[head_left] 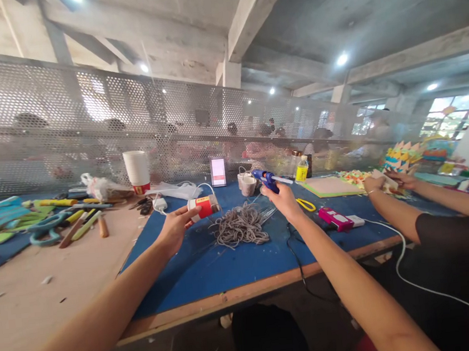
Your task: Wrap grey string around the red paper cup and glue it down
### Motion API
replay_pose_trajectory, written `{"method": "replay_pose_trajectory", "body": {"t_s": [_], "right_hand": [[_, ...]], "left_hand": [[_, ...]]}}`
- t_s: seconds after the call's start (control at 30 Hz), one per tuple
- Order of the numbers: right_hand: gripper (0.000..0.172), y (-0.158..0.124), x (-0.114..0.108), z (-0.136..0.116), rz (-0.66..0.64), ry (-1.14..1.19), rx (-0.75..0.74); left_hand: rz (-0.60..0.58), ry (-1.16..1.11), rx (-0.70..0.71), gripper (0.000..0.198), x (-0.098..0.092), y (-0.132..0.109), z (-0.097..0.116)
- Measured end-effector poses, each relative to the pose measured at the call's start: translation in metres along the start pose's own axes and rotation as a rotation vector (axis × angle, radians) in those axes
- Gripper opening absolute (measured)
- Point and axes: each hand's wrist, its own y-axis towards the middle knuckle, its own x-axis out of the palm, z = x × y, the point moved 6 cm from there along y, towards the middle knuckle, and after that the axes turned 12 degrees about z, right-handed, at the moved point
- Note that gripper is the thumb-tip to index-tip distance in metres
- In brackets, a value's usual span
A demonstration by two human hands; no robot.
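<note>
My left hand (175, 227) is closed around a red and white paper cup (205, 207), which lies tilted on its side in the air with cord wound about one end. My right hand (282, 198) grips a blue glue gun (269, 181), a glue stick jutting from its back toward the right. Between and below the hands, a loose heap of grey cord (242, 226) rests on the blue mat (182, 281). Just behind the glue gun stand cord-wrapped cups (249, 184). Thin glue strands seem to trail near the heap.
A stack of paper cups (137, 172), scissors (49, 228) and several tools lie to the left. A phone (218, 171) stands at the back. Rightward are a yellow bottle (301, 169), a magenta box (335, 218), cables and a co-worker's hands (380, 182). A perforated metal screen (186, 119) rises behind.
</note>
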Motion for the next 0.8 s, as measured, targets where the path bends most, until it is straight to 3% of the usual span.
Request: {"method": "replay_pose_trajectory", "body": {"t_s": [0.17,0.23,0.37,0.53,0.63,0.8], "right_hand": [[0.031,0.013,-0.004,-0.025,0.172,-0.048,-0.117],[0.028,0.014,-0.007,-0.028,0.175,-0.046,-0.152],[0.03,0.003,0.006,-0.032,-0.025,0.14,-0.077],[0.038,-0.027,0.044,-0.064,-0.336,0.393,-0.04],[0.037,-0.037,0.062,-0.075,-0.35,0.32,-0.088],[0.037,-0.044,0.075,-0.065,-0.242,0.218,-0.158]], "left_hand": [[-0.005,-0.028,-0.025,0.04,0.0,0.002,-0.003],[0.0,-0.021,-0.018,0.04,0.0,0.002,-0.003],[0.002,0.01,0.009,0.04,0.001,0.002,-0.003],[0.007,0.001,0.033,0.042,-0.001,0.003,-0.003],[0.016,-0.016,0.038,0.041,-0.003,0.004,-0.003],[0.031,-0.038,0.029,0.04,-0.004,0.004,-0.002]]}}
